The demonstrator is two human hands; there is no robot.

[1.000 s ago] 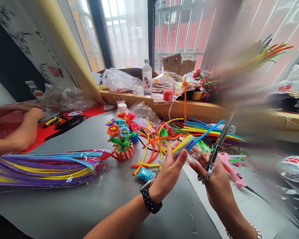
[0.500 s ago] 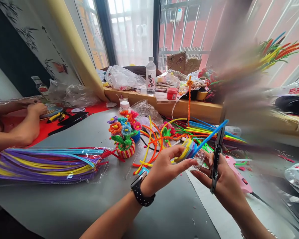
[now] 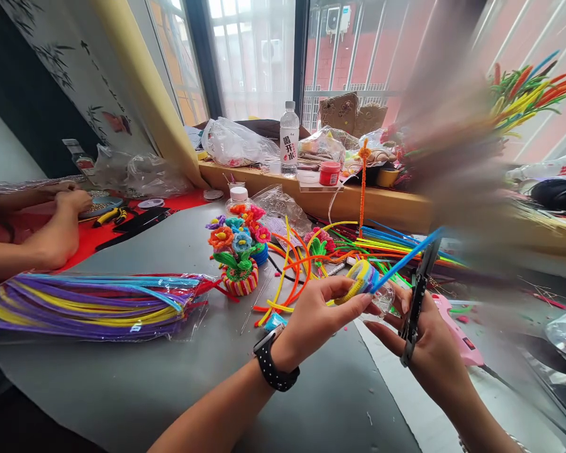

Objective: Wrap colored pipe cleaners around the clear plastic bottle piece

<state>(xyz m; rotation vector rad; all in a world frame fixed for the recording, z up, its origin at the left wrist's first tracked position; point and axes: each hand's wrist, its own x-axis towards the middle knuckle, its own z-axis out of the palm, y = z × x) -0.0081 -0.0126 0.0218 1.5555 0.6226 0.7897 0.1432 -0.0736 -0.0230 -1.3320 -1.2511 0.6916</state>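
My left hand (image 3: 323,321), with a dark watch on its wrist, is closed round a small clear cup (image 3: 385,297) wrapped in yellow and blue pipe cleaners. A blue pipe cleaner (image 3: 408,259) sticks out from it, up and to the right. In my right hand (image 3: 429,340) is a pair of black-handled scissors (image 3: 412,314), blades pointing up near the free end of the blue stem; the contact is unclear. My right fingertips are close to the cup's clear end. Just beyond my hands lie loose orange pipe cleaners (image 3: 306,267).
Pipe-cleaner flowers (image 3: 238,242) stand in a striped pot (image 3: 239,280) at centre left. A bag of pipe cleaners (image 3: 94,308) lies at left. A pink glue gun (image 3: 460,336) is beside my right hand. Another person's hand (image 3: 73,200) works at far left. A blurred shape covers the right side.
The view has shifted slightly. My hands keep nearly the same hold on the wrapped cup and the scissors, and the scissors lean a little more to the right.
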